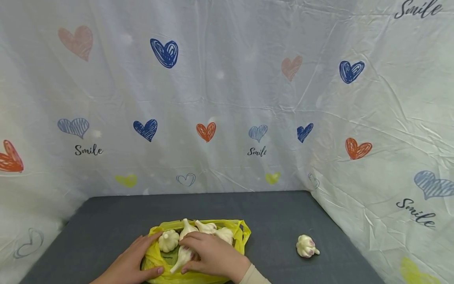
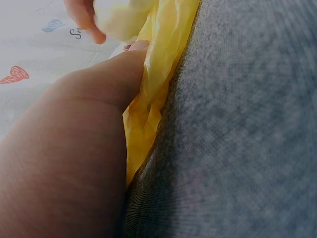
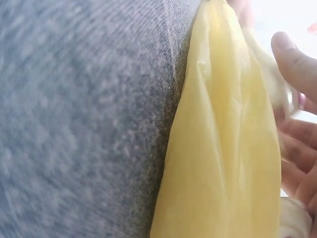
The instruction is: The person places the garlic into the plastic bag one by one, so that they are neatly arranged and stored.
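Note:
A yellow plastic bag (image 1: 241, 236) lies with its mouth spread, and several garlic bulbs sit in it. One whole bulb (image 1: 168, 241) is at its left, near the left fingertips. My left hand (image 1: 133, 260) rests against the bag's left side, fingers and thumb extended and spread along the rim. In the left wrist view the thumb (image 2: 114, 74) touches the yellow plastic. Over the bag, my right hand (image 1: 214, 252) holds a garlic bulb (image 1: 184, 258) between fingers and thumb, its stem pointing toward the near left. The hand partly hides this bulb and others behind it.
A single garlic bulb (image 1: 307, 246) lies on the dark grey tabletop (image 1: 276, 221), right of the bag. Behind and beside the table hangs a white curtain (image 1: 227, 90) printed with hearts and the word "Smile".

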{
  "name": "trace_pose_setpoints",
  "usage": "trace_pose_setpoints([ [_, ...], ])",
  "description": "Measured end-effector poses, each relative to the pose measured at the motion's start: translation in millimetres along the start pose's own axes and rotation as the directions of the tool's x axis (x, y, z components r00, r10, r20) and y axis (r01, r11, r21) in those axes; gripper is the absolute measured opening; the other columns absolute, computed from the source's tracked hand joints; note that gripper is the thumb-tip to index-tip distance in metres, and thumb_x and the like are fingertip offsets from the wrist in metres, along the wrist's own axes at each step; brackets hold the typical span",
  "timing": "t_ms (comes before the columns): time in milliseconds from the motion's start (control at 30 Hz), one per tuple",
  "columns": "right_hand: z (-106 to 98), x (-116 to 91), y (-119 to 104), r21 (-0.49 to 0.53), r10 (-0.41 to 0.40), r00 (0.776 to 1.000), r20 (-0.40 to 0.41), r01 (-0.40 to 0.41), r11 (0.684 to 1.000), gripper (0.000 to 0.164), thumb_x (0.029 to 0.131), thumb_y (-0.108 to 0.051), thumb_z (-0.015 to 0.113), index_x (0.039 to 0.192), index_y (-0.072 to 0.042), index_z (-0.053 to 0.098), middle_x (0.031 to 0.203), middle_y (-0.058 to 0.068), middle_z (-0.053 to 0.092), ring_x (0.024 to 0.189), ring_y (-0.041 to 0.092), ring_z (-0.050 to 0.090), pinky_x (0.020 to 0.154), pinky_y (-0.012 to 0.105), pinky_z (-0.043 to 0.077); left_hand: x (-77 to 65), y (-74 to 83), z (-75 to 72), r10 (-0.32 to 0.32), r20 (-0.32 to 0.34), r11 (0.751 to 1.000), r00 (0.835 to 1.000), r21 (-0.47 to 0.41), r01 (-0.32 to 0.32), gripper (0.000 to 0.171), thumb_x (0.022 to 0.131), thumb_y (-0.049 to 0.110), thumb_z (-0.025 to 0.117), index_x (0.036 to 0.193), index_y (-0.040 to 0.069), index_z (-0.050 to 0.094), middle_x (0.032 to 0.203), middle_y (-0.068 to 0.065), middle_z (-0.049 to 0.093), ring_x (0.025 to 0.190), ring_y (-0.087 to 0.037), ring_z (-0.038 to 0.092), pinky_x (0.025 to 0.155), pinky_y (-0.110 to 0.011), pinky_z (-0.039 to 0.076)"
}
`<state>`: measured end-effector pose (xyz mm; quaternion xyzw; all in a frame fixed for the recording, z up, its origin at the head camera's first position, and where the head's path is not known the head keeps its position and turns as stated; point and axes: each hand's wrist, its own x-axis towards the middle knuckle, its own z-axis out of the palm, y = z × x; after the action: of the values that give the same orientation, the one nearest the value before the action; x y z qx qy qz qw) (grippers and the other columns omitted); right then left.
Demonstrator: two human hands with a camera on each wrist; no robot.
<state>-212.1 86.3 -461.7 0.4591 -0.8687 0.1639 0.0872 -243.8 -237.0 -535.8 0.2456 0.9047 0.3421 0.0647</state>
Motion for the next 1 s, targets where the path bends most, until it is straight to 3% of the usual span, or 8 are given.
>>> trace_pose_setpoints([
  [233, 1.8, -0.1, 1.0, -0.052, 0.009, 1.000, 0.022, -0.008, 0.999, 0.053, 0.102, -0.052, 0.075, 0.143, -0.020, 0.069, 0.140, -0.010, 0.066, 0.120, -0.005, 0.062, 0.098, 0.010, 0.049, 1.4, -0.3, -0.1, 0.022, -0.024, 1.000, 0.999, 0.006, -0.022, 0.091, 0.099, 0.060, 0.076, 0.170, 0.016, 0.040, 0.171, -0.021, 0.040, 0.149, -0.075, 0.021, 0.100, -0.091, 0.034],
  [600, -0.9, -0.1, -1.1, -0.068, -0.004, 1.000, 0.015, 0.005, 0.998, 0.050, 0.102, -0.051, 0.076, 0.140, -0.019, 0.070, 0.137, -0.011, 0.067, 0.116, -0.005, 0.062, 0.097, 0.010, 0.049, 0.8, -1.0, -0.3, 0.010, -0.007, 1.000, 1.000, -0.014, -0.011, 0.092, 0.099, 0.060, 0.076, 0.171, 0.016, 0.039, 0.171, -0.023, 0.038, 0.149, -0.076, 0.018, 0.099, -0.091, 0.034],
  [1000, -14.0, -1.9, -1.0, -0.018, 0.004, 1.000, -0.016, -0.004, 1.000, 0.047, 0.103, -0.050, 0.075, 0.139, -0.018, 0.072, 0.134, -0.009, 0.069, 0.116, -0.003, 0.065, 0.099, 0.013, 0.050, 1.7, -1.8, 0.6, 0.018, -0.015, 1.000, 1.000, 0.000, -0.018, 0.092, 0.099, 0.060, 0.076, 0.170, 0.016, 0.039, 0.171, -0.022, 0.038, 0.148, -0.077, 0.020, 0.095, -0.092, 0.036],
])
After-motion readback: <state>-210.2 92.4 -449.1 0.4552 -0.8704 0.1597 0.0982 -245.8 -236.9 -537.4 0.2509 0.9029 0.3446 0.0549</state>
